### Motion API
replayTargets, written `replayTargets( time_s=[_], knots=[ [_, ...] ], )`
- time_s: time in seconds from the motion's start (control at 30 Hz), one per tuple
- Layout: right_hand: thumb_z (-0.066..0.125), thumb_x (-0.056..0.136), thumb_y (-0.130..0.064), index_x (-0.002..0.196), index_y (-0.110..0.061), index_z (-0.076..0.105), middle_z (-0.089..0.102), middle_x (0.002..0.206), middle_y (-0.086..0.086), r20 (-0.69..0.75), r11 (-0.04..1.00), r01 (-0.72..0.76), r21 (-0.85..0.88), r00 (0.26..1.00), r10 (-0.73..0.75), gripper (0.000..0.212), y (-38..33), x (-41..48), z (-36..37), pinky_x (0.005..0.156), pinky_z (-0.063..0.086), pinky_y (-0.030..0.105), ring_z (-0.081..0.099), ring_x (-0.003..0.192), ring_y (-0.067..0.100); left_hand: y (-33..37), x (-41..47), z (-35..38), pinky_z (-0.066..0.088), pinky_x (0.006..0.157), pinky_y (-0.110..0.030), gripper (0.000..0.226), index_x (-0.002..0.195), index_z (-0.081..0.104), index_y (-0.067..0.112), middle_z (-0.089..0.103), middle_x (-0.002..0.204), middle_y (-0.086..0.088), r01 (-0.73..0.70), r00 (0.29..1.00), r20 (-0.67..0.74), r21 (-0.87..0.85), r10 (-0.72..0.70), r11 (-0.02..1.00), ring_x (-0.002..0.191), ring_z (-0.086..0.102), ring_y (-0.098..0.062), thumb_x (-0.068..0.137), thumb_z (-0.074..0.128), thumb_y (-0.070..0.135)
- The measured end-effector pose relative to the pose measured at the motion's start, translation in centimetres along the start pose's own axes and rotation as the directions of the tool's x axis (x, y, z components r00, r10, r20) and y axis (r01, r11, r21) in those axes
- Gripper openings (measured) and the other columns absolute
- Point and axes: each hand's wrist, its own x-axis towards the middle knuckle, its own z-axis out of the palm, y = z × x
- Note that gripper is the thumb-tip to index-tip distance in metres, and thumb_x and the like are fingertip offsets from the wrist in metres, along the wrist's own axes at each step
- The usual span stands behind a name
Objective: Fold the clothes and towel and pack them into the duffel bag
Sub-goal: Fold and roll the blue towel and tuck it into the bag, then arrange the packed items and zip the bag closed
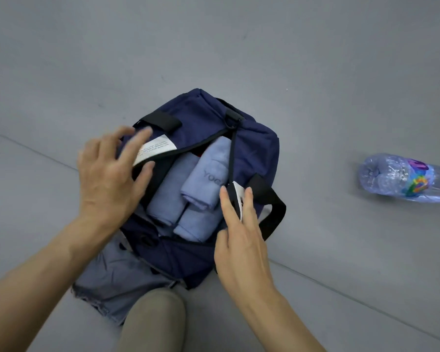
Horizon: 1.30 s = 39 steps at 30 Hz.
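Note:
A navy duffel bag (254, 143) with black straps stands open on the grey floor in front of me. Inside lie rolled light-blue pieces: a towel (208, 174) marked with letters on top, and two more blue rolls (170, 189) beside and under it. A bit of red cloth shows deeper in. My left hand (107, 179) rests with spread fingers on the bag's left flap, by its white label (155, 151). My right hand (241, 240) touches the bag's right edge with straight fingers, by a white tag. Denim shorts (117, 283) lie under the bag's near end.
A clear plastic water bottle (404, 179) with a colourful label lies on its side on the floor at the right. My knee in beige trousers (153, 323) is at the bottom centre. A seam runs across the grey floor.

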Motion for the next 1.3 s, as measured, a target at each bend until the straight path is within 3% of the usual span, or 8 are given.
replayTargets(
  time_s=[0.17,0.43,0.5,0.63,0.77,0.97,1.1,1.3],
  knots=[
    [0.035,0.093,0.011,0.157,-0.038,-0.008,-0.012,0.164,-0.023,-0.052,0.992,-0.015,0.125,0.998,0.022,0.091,-0.1,0.7,-0.1,0.113,0.038,0.035,0.015,0.151,0.009,-1.0,0.9,0.5,0.029,0.116,-0.052,0.061,0.156,0.024,0.041,0.031,0.162,-0.004,0.481,0.750,0.562,-0.102,-0.349,0.871,0.145,0.031,-0.033,0.098,0.042,0.048],
    [0.033,0.092,0.005,0.158,-0.037,0.011,0.029,0.162,-0.012,-0.219,0.989,0.024,0.146,0.976,0.008,0.082,1.7,2.4,-6.4,0.089,0.039,0.015,0.057,0.119,0.019,7.5,4.8,-2.3,0.032,0.088,-0.020,0.040,0.137,0.058,0.029,0.054,0.114,0.011,0.721,0.678,0.630,-0.467,-0.380,0.512,0.105,0.047,-0.009,0.106,0.038,0.044],
    [0.031,0.090,0.004,0.159,-0.032,0.017,0.061,0.126,-0.001,-0.281,0.992,0.038,0.119,0.960,-0.003,0.079,2.3,2.7,-9.0,0.068,0.037,0.009,0.057,0.080,0.004,8.8,5.9,-3.5,0.044,0.088,-0.018,0.038,0.123,0.062,0.030,0.065,0.107,0.012,0.756,0.650,0.671,-0.524,-0.356,0.392,0.097,0.060,-0.009,0.099,0.046,0.055],
    [0.035,0.089,0.009,0.158,-0.030,0.019,0.042,0.071,-0.010,-0.253,0.999,0.013,0.052,0.968,0.001,0.081,3.2,2.7,-12.9,0.058,0.035,0.013,0.044,0.062,0.011,11.1,7.6,-4.9,0.052,0.099,-0.042,0.037,0.115,0.067,0.028,0.075,0.109,0.009,0.767,0.640,0.718,-0.623,-0.274,0.157,0.105,0.069,-0.017,0.095,0.053,0.057],
    [0.037,0.087,0.011,0.158,-0.028,0.027,0.060,0.104,0.025,-0.292,1.000,0.024,-0.002,0.956,-0.023,0.081,3.9,3.1,-16.1,0.063,0.025,0.026,0.043,0.076,0.028,12.5,8.3,-5.5,0.049,0.104,-0.047,0.046,0.125,0.065,0.027,0.074,0.115,0.007,0.756,0.654,0.727,-0.634,-0.208,0.162,0.110,0.068,-0.019,0.094,0.052,0.059],
    [0.034,0.088,0.006,0.156,-0.032,0.032,0.051,0.093,0.010,-0.394,0.993,0.012,-0.121,0.917,-0.059,0.078,5.0,6.0,-22.6,0.073,0.031,0.034,0.045,0.085,0.033,14.7,9.6,-5.2,0.053,0.080,-0.035,0.038,0.114,0.067,0.023,0.075,0.108,0.000,0.717,0.692,0.699,-0.636,-0.180,0.285,0.091,0.068,-0.019,0.102,0.046,0.052],
    [0.035,0.091,0.005,0.157,-0.031,0.028,0.033,0.161,-0.003,-0.288,0.999,0.006,-0.052,0.957,-0.021,0.076,7.2,7.2,-21.0,0.111,0.028,0.024,0.034,0.144,0.021,15.8,8.1,-2.2,0.049,0.081,-0.037,0.043,0.093,0.066,0.019,0.071,0.094,-0.001,0.664,0.681,0.716,-0.513,-0.156,0.544,0.088,0.065,-0.024,0.100,0.044,0.056],
    [0.048,0.090,-0.015,0.153,-0.043,0.032,0.010,0.167,-0.011,-0.184,0.988,0.152,0.022,0.972,-0.146,0.070,10.1,6.7,-18.1,0.109,0.036,0.029,0.050,0.121,0.000,17.9,6.3,0.0,0.040,0.109,-0.035,0.046,0.141,0.049,0.041,0.062,0.132,0.010,0.570,0.716,0.698,-0.566,-0.021,0.596,0.124,0.056,-0.017,0.097,0.044,0.052]
  ],
)
